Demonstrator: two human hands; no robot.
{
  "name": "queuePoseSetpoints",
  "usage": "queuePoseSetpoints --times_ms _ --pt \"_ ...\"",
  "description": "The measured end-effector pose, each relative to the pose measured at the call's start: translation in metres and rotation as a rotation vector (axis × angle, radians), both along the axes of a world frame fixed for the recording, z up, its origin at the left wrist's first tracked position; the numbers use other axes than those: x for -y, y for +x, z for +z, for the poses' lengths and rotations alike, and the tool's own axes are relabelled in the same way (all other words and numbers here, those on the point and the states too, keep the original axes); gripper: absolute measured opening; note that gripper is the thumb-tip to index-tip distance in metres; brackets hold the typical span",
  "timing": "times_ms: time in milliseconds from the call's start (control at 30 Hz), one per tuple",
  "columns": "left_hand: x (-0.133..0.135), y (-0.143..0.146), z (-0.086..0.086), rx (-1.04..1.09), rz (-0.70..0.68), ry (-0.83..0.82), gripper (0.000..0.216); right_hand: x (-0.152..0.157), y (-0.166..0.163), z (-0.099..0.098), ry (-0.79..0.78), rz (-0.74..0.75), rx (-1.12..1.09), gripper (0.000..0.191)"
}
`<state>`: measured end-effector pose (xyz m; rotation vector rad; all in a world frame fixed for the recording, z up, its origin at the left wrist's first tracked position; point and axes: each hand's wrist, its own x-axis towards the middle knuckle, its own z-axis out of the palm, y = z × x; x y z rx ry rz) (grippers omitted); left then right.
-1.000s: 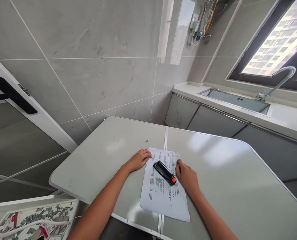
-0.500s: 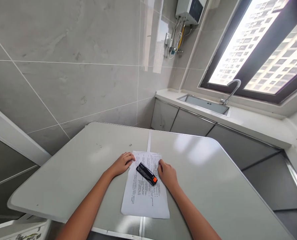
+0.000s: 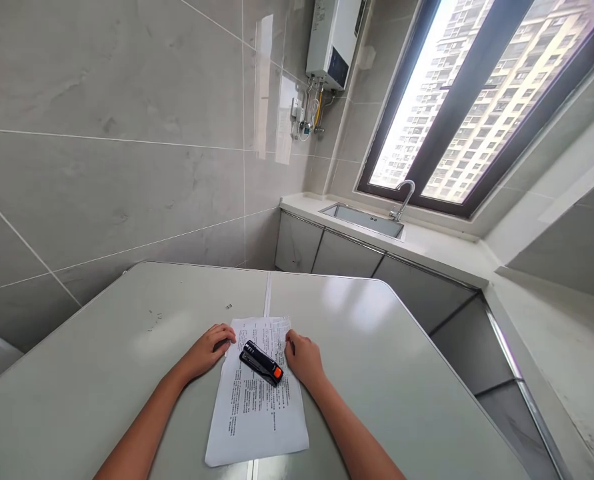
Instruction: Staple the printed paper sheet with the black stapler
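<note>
A small stack of printed paper sheets lies on a pale grey folding table. On top of the sheets rests a black stapler with an orange end, lying diagonally. My left hand sits at the sheets' upper left edge, fingers curled down onto the paper. At the upper right edge my right hand does the same, fingertips pressing the paper. Neither hand touches the stapler.
A grey tiled wall stands behind the table. To the right runs a white counter with a steel sink and a tap under a large window. A white water heater hangs high on the wall.
The view has swung up and to the right, showing more of the window and the heater. Hands, paper and stapler keep the same arrangement on the table.
</note>
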<state>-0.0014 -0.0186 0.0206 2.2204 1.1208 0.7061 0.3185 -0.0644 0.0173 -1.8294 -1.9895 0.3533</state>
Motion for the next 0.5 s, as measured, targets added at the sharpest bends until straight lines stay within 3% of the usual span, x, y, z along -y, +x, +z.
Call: queuePoseSetpoints --times_ms 400,500 --pt "-0.0046 -0.0008 -0.0042 -0.014 -0.022 -0.006 0.025 -0.0001 0.002 -0.0079 0.026 0.0 -0.014 0.017" --pt "-0.006 -0.0019 -0.0069 -0.024 -0.018 0.002 0.025 0.0027 0.001 -0.0062 0.057 -0.012 -0.101 0.019"
